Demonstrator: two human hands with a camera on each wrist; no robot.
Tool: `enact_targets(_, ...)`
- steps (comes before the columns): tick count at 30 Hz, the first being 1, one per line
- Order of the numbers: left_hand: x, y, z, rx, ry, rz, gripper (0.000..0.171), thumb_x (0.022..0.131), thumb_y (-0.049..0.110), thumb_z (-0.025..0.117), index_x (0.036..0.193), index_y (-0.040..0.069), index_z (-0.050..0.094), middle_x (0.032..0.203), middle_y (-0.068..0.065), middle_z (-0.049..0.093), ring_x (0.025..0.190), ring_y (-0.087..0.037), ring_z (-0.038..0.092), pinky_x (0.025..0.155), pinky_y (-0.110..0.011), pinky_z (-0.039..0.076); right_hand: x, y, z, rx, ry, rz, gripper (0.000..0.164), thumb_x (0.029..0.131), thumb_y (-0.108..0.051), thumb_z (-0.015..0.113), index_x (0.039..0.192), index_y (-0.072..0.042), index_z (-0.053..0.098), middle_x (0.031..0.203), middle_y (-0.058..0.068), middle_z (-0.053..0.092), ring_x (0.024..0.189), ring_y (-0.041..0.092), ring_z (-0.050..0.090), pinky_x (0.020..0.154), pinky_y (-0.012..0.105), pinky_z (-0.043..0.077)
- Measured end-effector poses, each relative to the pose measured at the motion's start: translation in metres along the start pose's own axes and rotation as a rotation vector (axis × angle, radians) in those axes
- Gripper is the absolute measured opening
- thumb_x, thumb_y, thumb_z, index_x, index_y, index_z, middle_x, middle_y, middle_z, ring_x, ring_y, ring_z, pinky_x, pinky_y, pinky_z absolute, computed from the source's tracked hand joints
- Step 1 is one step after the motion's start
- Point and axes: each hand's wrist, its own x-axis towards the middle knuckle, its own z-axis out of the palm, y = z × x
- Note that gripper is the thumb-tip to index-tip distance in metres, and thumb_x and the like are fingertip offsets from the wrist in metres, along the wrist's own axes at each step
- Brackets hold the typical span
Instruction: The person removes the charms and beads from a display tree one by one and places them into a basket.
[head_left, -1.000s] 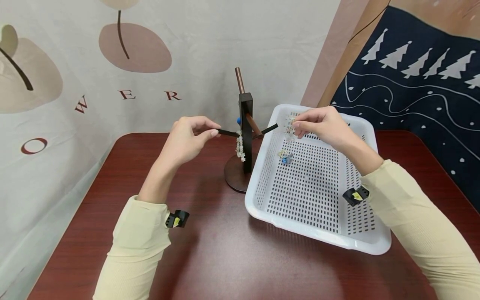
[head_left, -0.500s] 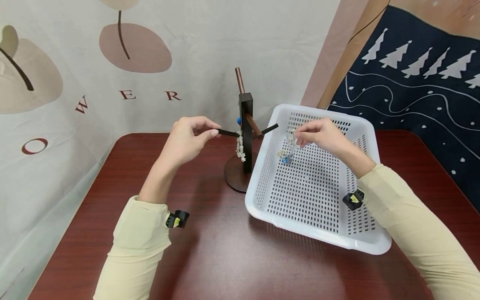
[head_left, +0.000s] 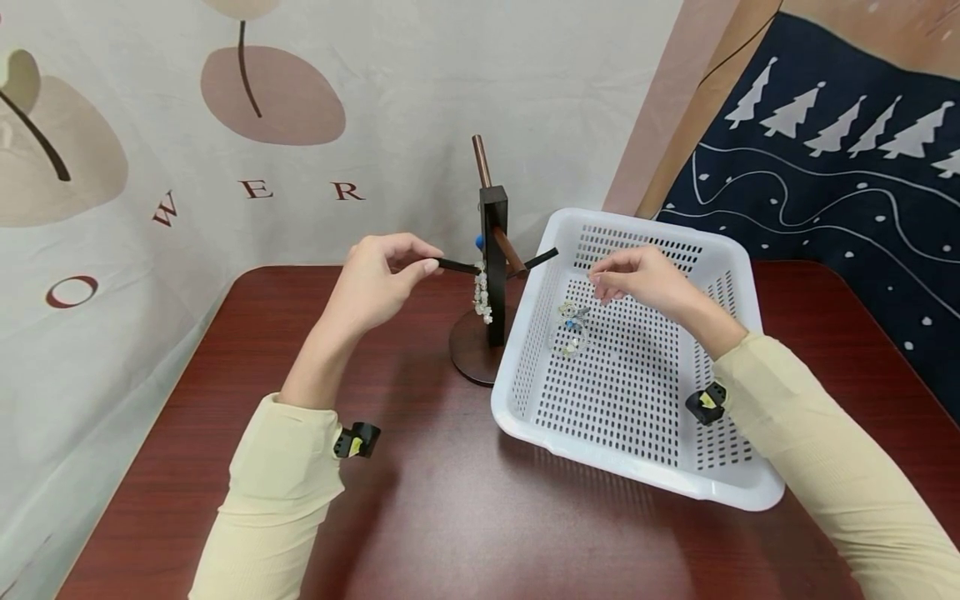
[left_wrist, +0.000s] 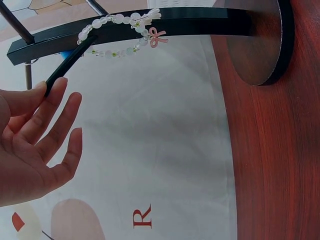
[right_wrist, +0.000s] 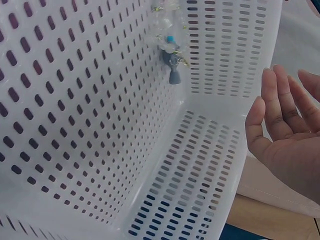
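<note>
On the slim black rod, a round-beaded bracelet.

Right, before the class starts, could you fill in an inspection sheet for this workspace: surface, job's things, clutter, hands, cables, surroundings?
Surface: dark red wood-grain table.
Job's things: upright stand; beaded bracelet hanging on its black peg; white perforated basket with beaded jewellery inside, exact count unclear.
Clutter: nothing seen.
Hands: left hand pinches the black peg's end; right hand is above the basket, nothing seen in it.
Cables: one thin dark line at upper right, cable or print, cannot tell.
Surroundings: pale printed backdrop behind, navy tree-print panel at right.
</note>
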Motion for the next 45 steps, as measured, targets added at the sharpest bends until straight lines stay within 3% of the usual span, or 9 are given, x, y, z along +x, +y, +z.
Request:
enact_targets(7,-0.001,-0.002,0.001,-0.006,0.017,-0.008,0.015,0.088,0.01,0.06,0.1,0.005,0.069,0.088,-0.008,0.069,0.077,-0.013,0.06,0.062,-0.027,0.038,-0.001,-0.009,0.0,0.003,-0.01,-0.013,0.021,0.09,-0.011,0.057,0.104,0.004,0.064,0.08,0.011,0.066,0.073,0.022,0.063,0.069,0.028,0.05)
enact_targets(25,-0.002,-0.001,0.006,-0.019,0.082,-0.01,0.015,0.088,0.009,0.061,0.1,0.006,0.07,0.086,-0.008,0.07,0.077,-0.014,0.063,0.063,-0.027,0.04,0.006,-0.037,0.013,0.064,-0.069,-0.164,0.028,0.092,-0.016,0.056,0.111,0.004,0.06,0.081,0.014,0.064,0.076,0.023,0.063,0.072,0.032,0.05)
enact_targets(32,-0.004,0.002,0.005,0.04,0.103,-0.029,0.017,0.088,0.013,0.062,0.101,0.009,0.071,0.092,-0.008,0.069,0.08,-0.017,0.06,0.068,-0.031,0.04,0.009,-0.042,0.019,0.095,-0.044,-0.169,0.026,0.092,-0.014,0.055,0.107,0.007,0.06,0.079,0.013,0.064,0.071,0.021,0.063,0.07,0.032,0.05)
enact_targets(38,-0.01,0.011,0.006,0.064,0.168,-0.039,0.024,0.084,0.013,0.065,0.107,0.007,0.069,0.103,-0.009,0.066,0.086,-0.022,0.064,0.078,-0.035,0.045,0.01,-0.042,0.019,0.095,-0.038,-0.171,0.024,0.092,-0.012,0.056,0.105,0.007,0.061,0.077,0.013,0.064,0.07,0.021,0.063,0.068,0.03,0.051)
enact_targets(41,-0.014,0.019,0.006,0.026,0.199,-0.036,0.029,0.082,0.014,0.068,0.11,0.007,0.067,0.105,-0.008,0.065,0.084,-0.022,0.065,0.076,-0.035,0.046,0.01,-0.042,0.019,0.093,-0.04,-0.179,0.025,0.092,-0.013,0.056,0.105,0.007,0.061,0.077,0.013,0.064,0.07,0.021,0.063,0.068,0.03,0.051)
enact_targets(45,-0.022,0.036,0.007,-0.047,0.19,-0.002,0.035,0.079,0.019,0.072,0.112,0.011,0.066,0.099,-0.004,0.067,0.085,-0.017,0.064,0.075,-0.031,0.046,0.011,-0.042,0.018,0.101,-0.045,-0.188,0.026,0.092,-0.013,0.056,0.106,0.008,0.061,0.077,0.012,0.065,0.07,0.02,0.063,0.067,0.029,0.051)
